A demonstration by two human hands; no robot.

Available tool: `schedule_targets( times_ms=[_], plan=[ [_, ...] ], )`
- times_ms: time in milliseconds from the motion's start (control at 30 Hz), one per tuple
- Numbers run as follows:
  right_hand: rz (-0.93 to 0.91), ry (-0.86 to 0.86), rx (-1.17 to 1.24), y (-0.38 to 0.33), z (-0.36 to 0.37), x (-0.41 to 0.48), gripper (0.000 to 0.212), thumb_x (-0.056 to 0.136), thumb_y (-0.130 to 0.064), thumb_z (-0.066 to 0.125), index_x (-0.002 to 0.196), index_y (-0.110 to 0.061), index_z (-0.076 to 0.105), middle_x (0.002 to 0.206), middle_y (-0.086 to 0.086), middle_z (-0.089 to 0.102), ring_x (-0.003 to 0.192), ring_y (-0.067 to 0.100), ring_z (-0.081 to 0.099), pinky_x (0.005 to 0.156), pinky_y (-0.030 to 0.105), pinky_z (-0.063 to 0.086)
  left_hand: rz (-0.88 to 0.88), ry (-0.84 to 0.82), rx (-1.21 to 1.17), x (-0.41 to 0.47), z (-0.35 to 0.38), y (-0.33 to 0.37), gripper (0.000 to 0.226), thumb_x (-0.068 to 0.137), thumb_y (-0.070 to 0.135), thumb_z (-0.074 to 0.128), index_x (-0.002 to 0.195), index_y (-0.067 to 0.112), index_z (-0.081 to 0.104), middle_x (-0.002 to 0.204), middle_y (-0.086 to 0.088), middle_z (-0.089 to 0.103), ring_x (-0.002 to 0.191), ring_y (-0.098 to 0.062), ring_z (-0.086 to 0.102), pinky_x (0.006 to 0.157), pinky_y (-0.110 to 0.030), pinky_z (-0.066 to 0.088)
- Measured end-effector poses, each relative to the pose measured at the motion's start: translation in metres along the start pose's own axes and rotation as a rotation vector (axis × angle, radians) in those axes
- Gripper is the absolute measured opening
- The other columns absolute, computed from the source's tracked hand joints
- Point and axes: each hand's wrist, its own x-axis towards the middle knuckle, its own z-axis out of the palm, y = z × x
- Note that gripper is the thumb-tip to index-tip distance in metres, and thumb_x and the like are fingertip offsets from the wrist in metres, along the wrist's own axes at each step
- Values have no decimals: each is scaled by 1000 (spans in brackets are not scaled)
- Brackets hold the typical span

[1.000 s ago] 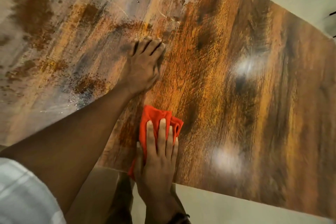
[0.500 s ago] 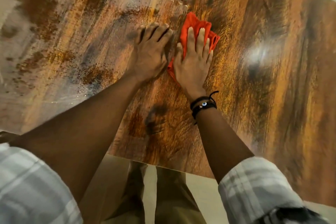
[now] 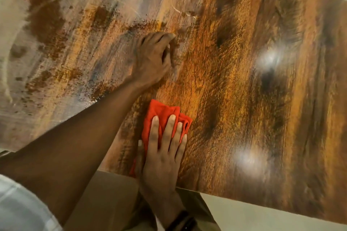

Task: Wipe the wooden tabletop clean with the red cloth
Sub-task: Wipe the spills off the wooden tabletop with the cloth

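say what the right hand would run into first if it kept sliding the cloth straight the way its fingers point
The right hand, flat on the red cloth, points up the tabletop and slightly right. Bare wood lies ahead first. The left hand sits just left of that line, so it may brush past; the overhead view makes this hard to judge.

One glossy brown wood-grain table (image 3: 244, 99) fills the view. One crumpled red cloth (image 3: 163, 116) lies on it. Two bare hands are on the table: the left hand (image 3: 152, 60) and the right hand (image 3: 163, 155). Two bright glare spots show on the wood, and one dark wristband (image 3: 180, 220).
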Motion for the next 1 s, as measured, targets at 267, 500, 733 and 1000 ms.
schedule_targets(
  times_ms=[267,500,733,1000],
  plan=[
    [82,97,74,29,-18,199,63,103,-47,23,159,-20,13,166,17,4,153,37,5,121,57,8,30,-48,292,33,-2,-22,49,95,32,34,138,14,49,146,-7,46,136,-30,39,112,-47,23],
    [122,34,85,43,-39,350,63,105,-46,22,160,-19,6,166,17,-4,153,38,0,122,56,1,-7,-105,292,35,-1,-23,54,99,33,28,147,12,38,154,-8,36,145,-29,26,119,-54,14],
    [2,74,61,41,-31,282,63,102,-42,27,160,-20,10,166,14,2,153,35,7,122,55,7,-6,-129,292,33,-2,-20,54,97,32,27,147,13,35,154,-8,35,145,-28,26,119,-54,15],
    [1,57,94,37,-21,206,60,103,-50,26,159,-30,16,167,6,6,154,28,7,124,50,8,-58,-64,268,30,2,-22,53,101,30,28,150,10,36,157,-10,34,149,-27,21,122,-49,10]
  ],
)
